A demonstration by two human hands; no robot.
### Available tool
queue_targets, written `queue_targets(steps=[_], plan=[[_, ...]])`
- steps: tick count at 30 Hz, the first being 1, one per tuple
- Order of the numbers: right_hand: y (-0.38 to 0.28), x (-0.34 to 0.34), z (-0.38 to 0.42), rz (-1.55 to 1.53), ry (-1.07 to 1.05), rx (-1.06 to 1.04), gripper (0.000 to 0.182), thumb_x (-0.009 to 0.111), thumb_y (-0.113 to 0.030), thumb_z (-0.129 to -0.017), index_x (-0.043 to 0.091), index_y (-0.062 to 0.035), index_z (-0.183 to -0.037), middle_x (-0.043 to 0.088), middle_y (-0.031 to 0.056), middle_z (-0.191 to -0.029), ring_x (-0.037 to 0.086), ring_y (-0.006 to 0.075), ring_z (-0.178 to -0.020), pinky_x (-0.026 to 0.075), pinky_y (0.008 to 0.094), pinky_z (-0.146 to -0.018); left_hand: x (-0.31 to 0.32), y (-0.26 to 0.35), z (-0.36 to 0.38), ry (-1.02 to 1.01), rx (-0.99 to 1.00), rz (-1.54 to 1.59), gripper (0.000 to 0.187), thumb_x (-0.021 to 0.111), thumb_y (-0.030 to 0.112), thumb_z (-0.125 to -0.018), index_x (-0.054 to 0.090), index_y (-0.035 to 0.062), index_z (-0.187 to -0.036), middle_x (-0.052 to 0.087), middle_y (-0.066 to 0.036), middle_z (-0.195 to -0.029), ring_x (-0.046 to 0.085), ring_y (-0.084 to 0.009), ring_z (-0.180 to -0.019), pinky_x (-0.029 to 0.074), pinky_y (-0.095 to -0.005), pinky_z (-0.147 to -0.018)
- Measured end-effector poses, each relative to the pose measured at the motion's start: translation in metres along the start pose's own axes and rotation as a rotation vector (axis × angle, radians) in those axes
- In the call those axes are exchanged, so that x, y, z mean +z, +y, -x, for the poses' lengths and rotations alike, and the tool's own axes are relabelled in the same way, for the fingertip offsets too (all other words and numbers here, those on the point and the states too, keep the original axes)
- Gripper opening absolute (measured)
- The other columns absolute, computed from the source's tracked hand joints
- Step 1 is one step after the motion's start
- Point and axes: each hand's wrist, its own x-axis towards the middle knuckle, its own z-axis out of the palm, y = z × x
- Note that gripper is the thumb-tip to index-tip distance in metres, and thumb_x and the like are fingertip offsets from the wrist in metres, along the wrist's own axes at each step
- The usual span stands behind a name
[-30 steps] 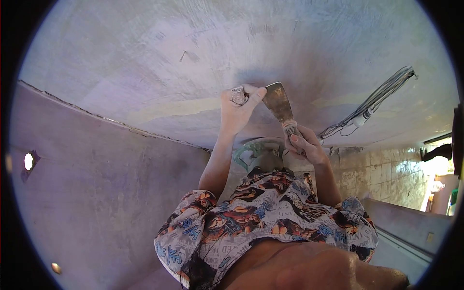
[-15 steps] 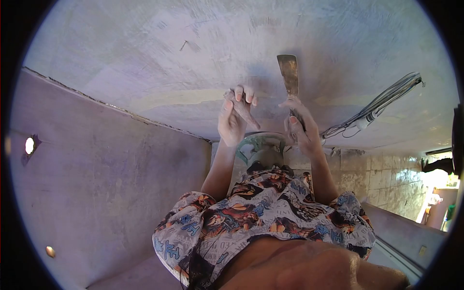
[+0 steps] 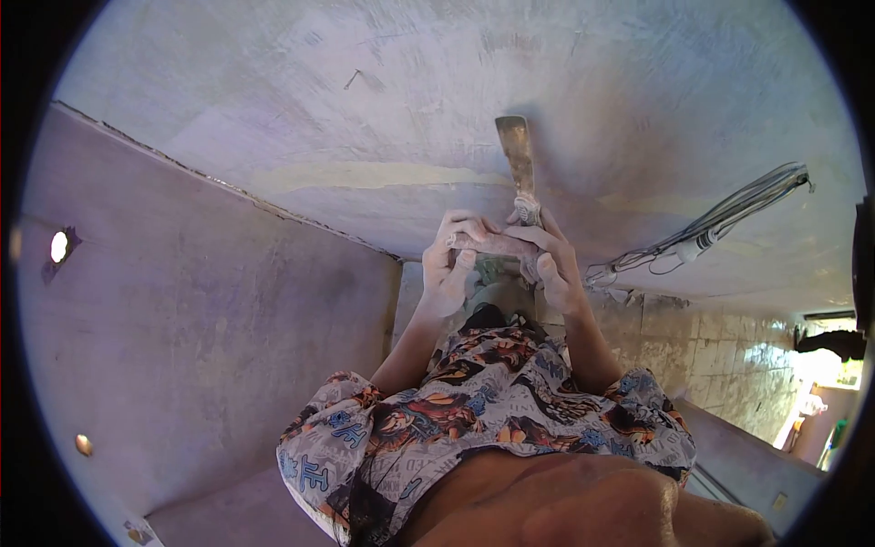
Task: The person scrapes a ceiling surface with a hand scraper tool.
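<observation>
My left hand (image 3: 445,273) is closed on one end of a dusty, pinkish-brown rolled sheet (image 3: 492,244), possibly sandpaper. The fingers and thumb of my right hand (image 3: 563,273) pinch its other end, so the roll lies level between both hands. My right hand also keeps hold of a putty knife (image 3: 518,159). Its worn metal blade points up, away from my body, and the handle is mostly hidden behind the fingers. White dust coats both hands.
A patchy plastered surface (image 3: 383,100) spreads ahead, meeting a purplish wall (image 3: 219,301) at a cracked edge. Bundled cables (image 3: 729,210) hang at right. Below my hands is a greenish round object (image 3: 497,273), partly hidden. A tiled area (image 3: 729,356) leads towards a bright opening.
My hands have come together, and my right hand has taken hold of the roll's free end. The roll has turned from slanted to level. The putty knife has shifted left and slightly down.
</observation>
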Motion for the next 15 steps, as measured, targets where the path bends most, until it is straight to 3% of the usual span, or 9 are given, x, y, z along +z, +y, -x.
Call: queue_targets(steps=[6,13,15], plan=[[0.003,0.006,0.001,0.281,-0.155,0.041,0.03,0.06,-0.022,-0.095,0.062,0.0025,-0.112,0.05,0.0166,-0.118,0.05,0.0303,-0.109,0.039,0.0343,-0.097,-0.01,0.012,0.013,-0.08,-0.039,-0.168,0.034,0.049,0.035,-0.101,0.057,0.0027,-0.105,0.046,-0.013,-0.114,0.043,-0.0254,-0.114,0.034,-0.0384,-0.099],[0.005,0.012,0.005,0.079,-0.136,0.204,0.026,0.061,-0.016,-0.094,0.06,0.0042,-0.109,0.05,0.0154,-0.118,0.05,0.0266,-0.109,0.04,0.0324,-0.095,-0.006,0.005,0.016,-0.092,-0.066,-0.249,0.04,0.052,0.042,-0.097,0.055,0.0052,-0.112,0.042,-0.011,-0.115,0.04,-0.0226,-0.11,0.031,-0.0361,-0.098],[0.004,0.01,0.009,0.086,-0.119,0.183,0.025,0.061,-0.014,-0.094,0.06,0.0045,-0.11,0.049,0.0152,-0.119,0.051,0.0243,-0.109,0.04,0.0313,-0.094,0.004,-0.014,0.02,0.279,0.031,0.127,0.053,0.052,0.048,-0.096,0.05,0.0032,-0.123,0.045,-0.01,-0.119,0.044,-0.0222,-0.113,0.034,-0.0364,-0.1]])
